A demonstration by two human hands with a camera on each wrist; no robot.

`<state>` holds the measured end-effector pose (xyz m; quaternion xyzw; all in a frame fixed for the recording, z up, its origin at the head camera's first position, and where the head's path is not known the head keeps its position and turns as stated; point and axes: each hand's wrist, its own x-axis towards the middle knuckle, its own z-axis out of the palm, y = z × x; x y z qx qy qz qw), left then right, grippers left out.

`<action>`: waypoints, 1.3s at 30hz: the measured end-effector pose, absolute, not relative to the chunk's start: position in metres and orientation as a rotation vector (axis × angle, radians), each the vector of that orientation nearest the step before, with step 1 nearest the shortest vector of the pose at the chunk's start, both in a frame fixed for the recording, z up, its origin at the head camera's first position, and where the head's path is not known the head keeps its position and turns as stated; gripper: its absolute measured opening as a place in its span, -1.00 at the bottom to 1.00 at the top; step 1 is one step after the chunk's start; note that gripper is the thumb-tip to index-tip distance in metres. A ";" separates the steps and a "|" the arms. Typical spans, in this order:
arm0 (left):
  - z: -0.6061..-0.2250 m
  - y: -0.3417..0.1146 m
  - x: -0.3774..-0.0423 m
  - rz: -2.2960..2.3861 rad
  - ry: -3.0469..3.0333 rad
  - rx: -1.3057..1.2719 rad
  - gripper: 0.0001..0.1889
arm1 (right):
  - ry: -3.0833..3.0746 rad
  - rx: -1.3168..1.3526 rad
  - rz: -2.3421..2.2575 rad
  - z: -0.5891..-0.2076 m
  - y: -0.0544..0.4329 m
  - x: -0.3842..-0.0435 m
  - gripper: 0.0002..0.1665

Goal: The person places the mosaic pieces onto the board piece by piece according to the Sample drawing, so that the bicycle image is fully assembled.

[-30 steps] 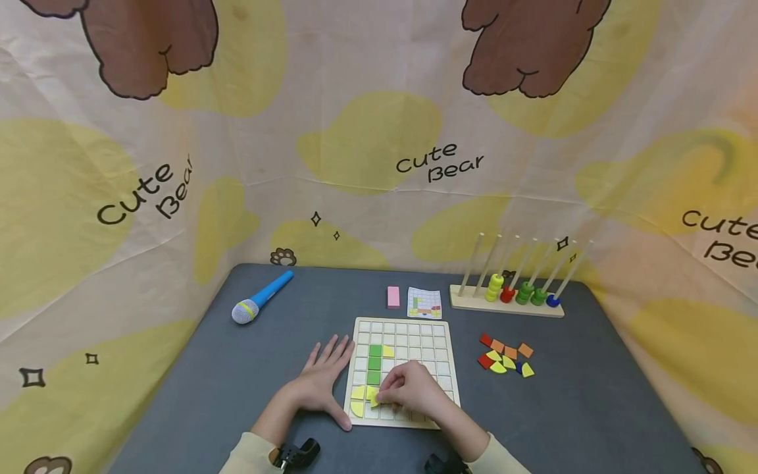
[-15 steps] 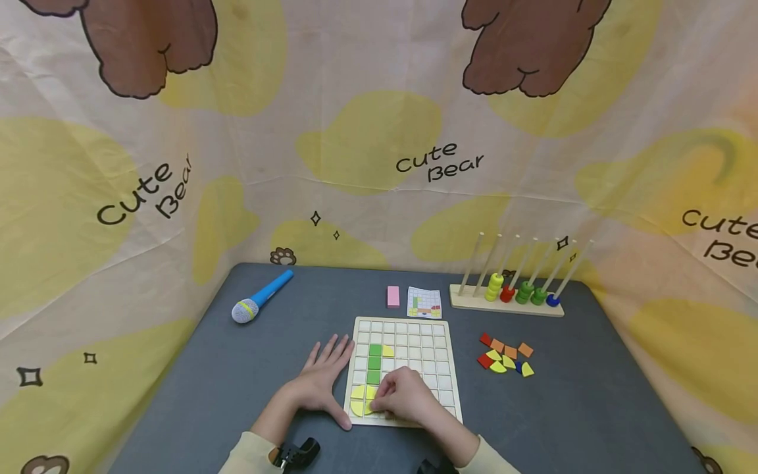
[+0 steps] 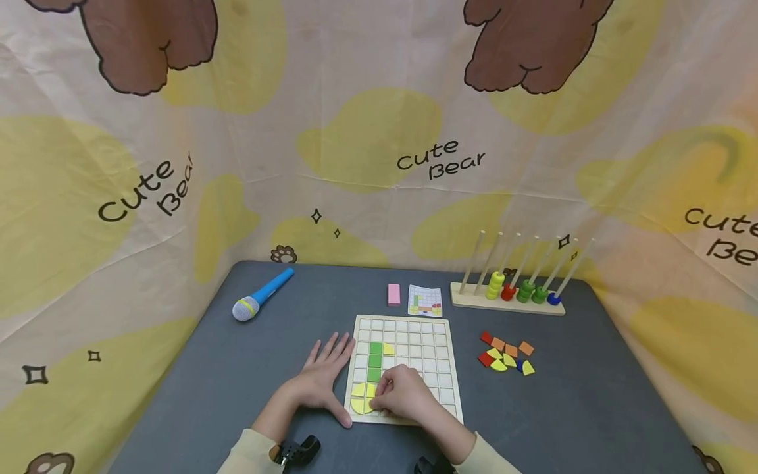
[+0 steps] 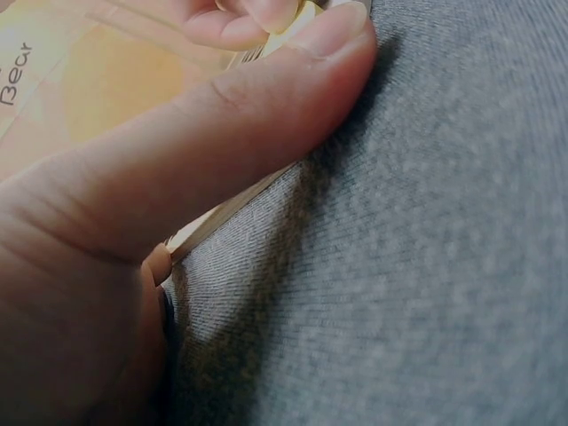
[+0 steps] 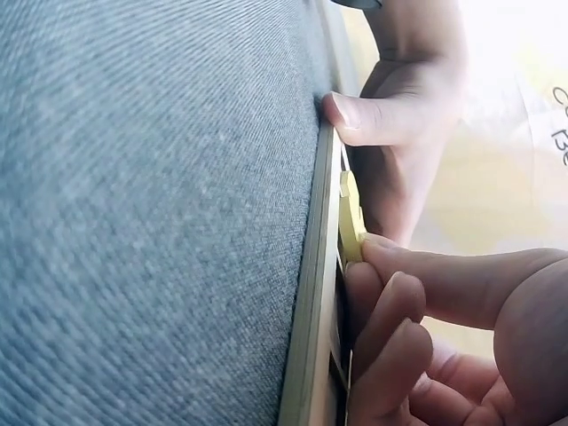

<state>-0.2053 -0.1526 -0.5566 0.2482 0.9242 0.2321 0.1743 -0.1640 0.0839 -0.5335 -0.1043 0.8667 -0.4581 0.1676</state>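
Board (image 3: pixel 423 342) flat on the grey table (image 3: pixel 266 355), with left hand (image 3: pixel 322 382) spread along its left edge. Yellow quarter-round piece (image 3: pixel 368 405) on the board's near-left part, pinched by right hand (image 3: pixel 405 395), beside three other yellow pieces (image 3: pixel 358 406).

The place looks like a play corner, though whether in a home or a studio cannot be told: creased, bear-printed cloth (image 3: pixel 355 141) hangs beyond the far edge and both sides of the grey tabletop (image 3: pixel 231 368), where a bead rack (image 3: pixel 496 287) stands near the far right corner.
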 end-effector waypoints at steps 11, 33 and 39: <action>-0.554 -0.153 -0.206 0.674 2.615 0.717 0.59 | 2.534 -0.350 -1.235 -0.534 0.082 -0.165 -0.72; -0.557 -0.153 -0.208 0.675 2.601 0.700 0.61 | 2.572 -0.398 -1.293 -0.519 0.109 -0.176 -0.81; -0.556 -0.152 -0.208 0.675 2.601 0.694 0.61 | 2.581 -0.312 -1.350 -0.507 0.132 -0.185 -0.80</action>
